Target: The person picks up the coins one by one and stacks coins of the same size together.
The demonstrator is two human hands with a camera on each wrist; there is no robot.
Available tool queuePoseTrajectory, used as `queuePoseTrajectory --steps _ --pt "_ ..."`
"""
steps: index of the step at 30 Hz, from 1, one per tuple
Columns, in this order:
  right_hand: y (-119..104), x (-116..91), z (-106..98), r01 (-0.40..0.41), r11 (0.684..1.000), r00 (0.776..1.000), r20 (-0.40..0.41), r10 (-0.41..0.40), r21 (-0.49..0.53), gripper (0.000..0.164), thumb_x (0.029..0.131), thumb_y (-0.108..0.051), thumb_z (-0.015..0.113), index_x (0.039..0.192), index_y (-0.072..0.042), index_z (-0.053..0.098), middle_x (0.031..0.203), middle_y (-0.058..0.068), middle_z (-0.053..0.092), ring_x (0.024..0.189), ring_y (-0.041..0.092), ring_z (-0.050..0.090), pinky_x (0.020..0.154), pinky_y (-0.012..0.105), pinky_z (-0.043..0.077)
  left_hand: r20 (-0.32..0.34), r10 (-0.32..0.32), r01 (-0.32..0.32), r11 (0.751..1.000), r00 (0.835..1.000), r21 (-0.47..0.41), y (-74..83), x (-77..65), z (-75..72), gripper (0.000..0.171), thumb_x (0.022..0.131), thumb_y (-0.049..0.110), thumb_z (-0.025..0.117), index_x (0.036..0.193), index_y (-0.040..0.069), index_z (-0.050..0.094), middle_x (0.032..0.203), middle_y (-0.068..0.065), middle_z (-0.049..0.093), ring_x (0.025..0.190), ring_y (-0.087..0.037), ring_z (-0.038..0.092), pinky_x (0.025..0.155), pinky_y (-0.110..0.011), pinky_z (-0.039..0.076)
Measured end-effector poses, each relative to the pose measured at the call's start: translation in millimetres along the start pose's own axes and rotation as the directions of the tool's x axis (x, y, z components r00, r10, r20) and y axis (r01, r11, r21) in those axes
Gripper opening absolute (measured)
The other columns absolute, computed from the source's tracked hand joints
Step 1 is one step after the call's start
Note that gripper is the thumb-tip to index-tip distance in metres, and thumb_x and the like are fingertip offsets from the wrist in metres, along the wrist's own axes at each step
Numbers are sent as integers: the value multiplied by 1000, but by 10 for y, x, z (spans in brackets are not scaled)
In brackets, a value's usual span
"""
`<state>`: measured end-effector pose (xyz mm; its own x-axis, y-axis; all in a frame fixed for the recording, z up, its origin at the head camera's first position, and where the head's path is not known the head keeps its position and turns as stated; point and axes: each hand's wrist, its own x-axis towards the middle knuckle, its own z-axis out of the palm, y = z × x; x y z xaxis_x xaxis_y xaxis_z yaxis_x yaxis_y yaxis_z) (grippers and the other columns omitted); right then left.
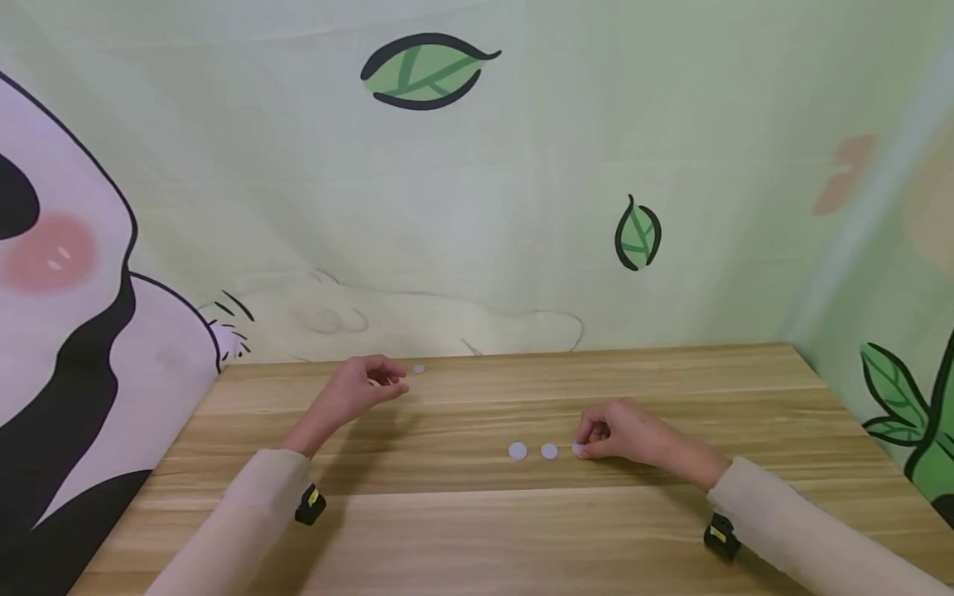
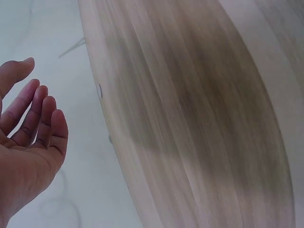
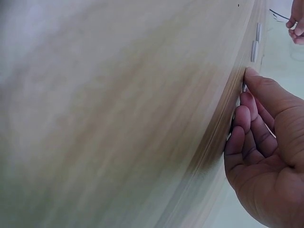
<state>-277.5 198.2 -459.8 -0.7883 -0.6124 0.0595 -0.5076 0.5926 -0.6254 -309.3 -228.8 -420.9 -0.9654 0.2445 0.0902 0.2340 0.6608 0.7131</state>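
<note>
Two small flat white discs (image 1: pixel 517 451) lie side by side on the wooden table. To their right, my right hand (image 1: pixel 613 432) pinches a third white disc (image 1: pixel 577 449) between thumb and fingertips, low at the tabletop. In the right wrist view, the thumb (image 3: pixel 270 90) and curled fingers mostly cover that disc. My left hand (image 1: pixel 363 385) hovers over the back left of the table with fingers loosely bent and nothing in them. Just beyond its fingertips sits another white disc (image 1: pixel 419 369). A further disc edge (image 2: pixel 110 139) shows in the left wrist view.
The wooden table (image 1: pixel 447 538) ends at the back against a pale green cloth wall (image 1: pixel 522 207) printed with leaves and a panda. A black wrist device (image 1: pixel 310 505) hangs below the left sleeve, another (image 1: pixel 720 536) below the right.
</note>
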Motion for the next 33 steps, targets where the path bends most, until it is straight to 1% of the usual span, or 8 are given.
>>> queuePoseTrajectory --steps 4,9,13,17,20,24,27,33 --pt "5 -2 5 5 1000 1000 -3 -5 -2 10 87 -18 82 84 -15 73 72 -10 63 66 3 52 60 20 46 3 -12 11 1000 1000 21 -32 9 -22 29 93 25 76 112 3 72 106 -8 71 97 -24 64 76 -34 53" --pt "14 -4 11 7 1000 1000 -7 -7 -7 10 87 -19 82 84 -15 73 71 -11 62 65 2 52 60 20 46 -2 -45 45 998 999 50 -67 49 -20 30 95 25 74 116 4 72 109 -9 71 101 -26 64 79 -36 54" --pt "29 2 17 10 1000 1000 -9 -10 -6 11 87 -20 82 84 -15 73 71 -11 62 65 2 52 60 20 46 -14 -69 70 994 998 79 -90 101 -8 30 95 26 74 117 5 74 110 -9 71 102 -27 64 80 -37 55" --pt "39 5 23 14 1000 1000 -10 -14 -1 11 87 -20 82 84 -15 73 71 -11 62 65 2 52 59 20 46 -34 -65 68 993 997 96 -114 182 10 26 95 25 74 113 7 75 110 -10 72 101 -27 65 81 -38 54" --pt "41 -1 22 13 1000 1000 -9 -13 6 11 87 -20 82 84 -14 73 71 -10 62 65 2 53 59 21 46 -47 -64 67 995 997 79 -141 260 28 24 94 24 74 111 7 76 109 -10 73 101 -27 66 82 -39 54" --pt "42 -9 23 0 1000 1000 -5 0 12 10 87 -19 82 85 -14 74 72 -10 63 66 3 53 59 21 47 -48 -93 95 995 994 37 -170 358 52 26 95 22 74 114 4 74 112 -11 73 105 -27 65 86 -41 53" --pt "47 -9 26 -4 1000 1000 -5 4 15 9 87 -19 82 85 -15 74 72 -10 63 66 3 53 60 21 47 -52 -111 111 994 992 4 -185 419 73 30 94 20 75 117 1 71 114 -13 72 108 -29 64 90 -42 52" --pt "51 0 24 13 1000 1000 -15 -13 24 10 87 -19 82 85 -14 74 71 -10 62 65 3 53 59 20 46 -63 -158 156 987 985 -44 -190 510 129 39 90 23 80 119 -2 69 116 -16 70 111 -31 63 96 -44 50"
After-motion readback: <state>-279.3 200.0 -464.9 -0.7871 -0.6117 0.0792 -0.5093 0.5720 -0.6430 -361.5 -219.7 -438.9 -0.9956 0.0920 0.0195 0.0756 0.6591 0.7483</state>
